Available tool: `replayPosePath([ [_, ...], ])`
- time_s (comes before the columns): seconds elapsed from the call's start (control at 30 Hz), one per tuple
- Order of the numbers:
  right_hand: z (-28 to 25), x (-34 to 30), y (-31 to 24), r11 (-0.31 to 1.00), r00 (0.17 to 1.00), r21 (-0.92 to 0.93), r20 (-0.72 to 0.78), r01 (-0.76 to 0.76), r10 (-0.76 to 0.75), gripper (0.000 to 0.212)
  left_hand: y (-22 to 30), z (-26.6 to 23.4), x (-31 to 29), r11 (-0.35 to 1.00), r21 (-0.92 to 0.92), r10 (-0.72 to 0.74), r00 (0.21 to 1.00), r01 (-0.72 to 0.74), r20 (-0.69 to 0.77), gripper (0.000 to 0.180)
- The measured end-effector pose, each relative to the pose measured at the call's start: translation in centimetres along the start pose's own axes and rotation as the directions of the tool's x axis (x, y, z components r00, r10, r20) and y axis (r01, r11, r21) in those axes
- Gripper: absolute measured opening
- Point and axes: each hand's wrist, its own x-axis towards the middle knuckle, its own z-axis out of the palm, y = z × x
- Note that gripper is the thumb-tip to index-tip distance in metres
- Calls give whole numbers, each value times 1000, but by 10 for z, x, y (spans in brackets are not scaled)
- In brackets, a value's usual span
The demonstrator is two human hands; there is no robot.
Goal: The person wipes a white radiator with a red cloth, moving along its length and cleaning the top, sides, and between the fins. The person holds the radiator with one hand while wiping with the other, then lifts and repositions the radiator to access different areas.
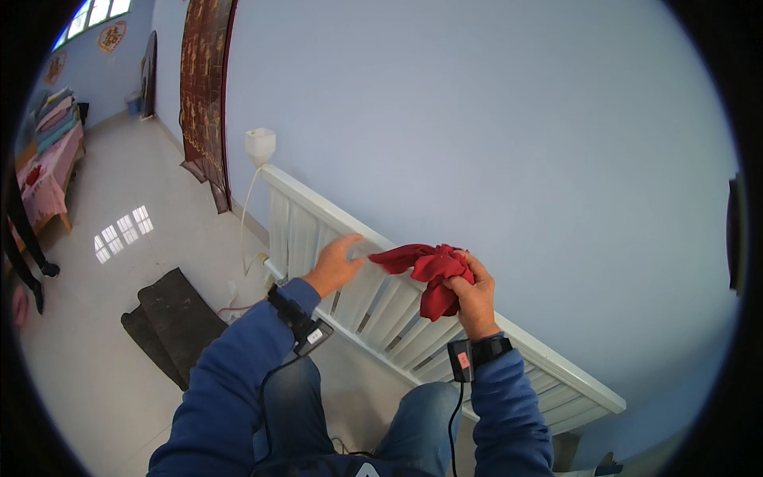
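A crumpled red cloth [433, 270] is bunched up above the top rail of a white slatted radiator [366, 290]. My right hand [474, 296] is closed around its right side, with thumb and fingers pressed into the folds. One end of the cloth stretches leftward and looks slightly blurred at its tip. Just left of that tip is my left hand [337, 266], fingers apart and a small gap between it and the cloth. Both wrists wear black straps with small boxes and cables.
A white plastic container [260, 146] with a thin hose sits at the radiator's far left end. Dark mats [179, 318] lie on the tiled floor. A brown patterned curtain [205, 95] hangs by the wall. Far left are a bed [56, 179] and another person's legs [28, 238].
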Motion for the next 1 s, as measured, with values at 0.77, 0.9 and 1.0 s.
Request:
replayPosePath([
  [0.77, 187, 161, 76, 692, 838, -588, 544, 419, -46, 49, -75, -53, 51, 913, 402, 147, 976, -71, -163, 77],
  [0.9, 181, 154, 75, 680, 820, -561, 563, 472, -105, 47, -90, -61, 55, 919, 394, 19, 996, 17, -86, 78],
  [1.0, 153, 139, 66, 672, 806, -559, 583, 486, -97, 48, -90, -69, 54, 890, 455, 12, 1000, -6, -11, 81],
])
